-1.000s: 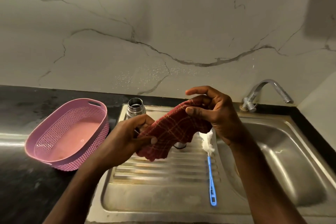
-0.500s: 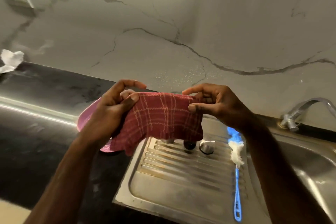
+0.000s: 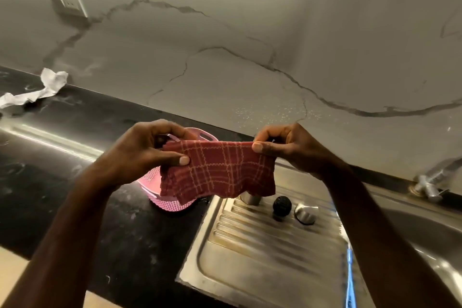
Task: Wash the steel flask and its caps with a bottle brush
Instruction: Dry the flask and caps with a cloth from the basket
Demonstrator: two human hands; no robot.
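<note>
Flask: only its steel base shows, standing at the back-left corner of the ribbed drainboard; everything above that is hidden behind the red checked cloth. Both hands hold that cloth up and stretched between them. The left hand pinches its left edge with the thumb pressed over curled fingers, and the right hand pinches the top right corner between thumb and fingertips. Just right of the flask, along the drainboard's back edge, sit a black round cap and a steel cap lying tilted. The blue brush handle runs along the drainboard's right edge, blurred, with its bristle end covered by the right forearm. A pink basket sits on the black counter beside the drainboard's left edge, mostly hidden by the cloth and the left hand. The tap is cut off at the frame's right edge.
</note>
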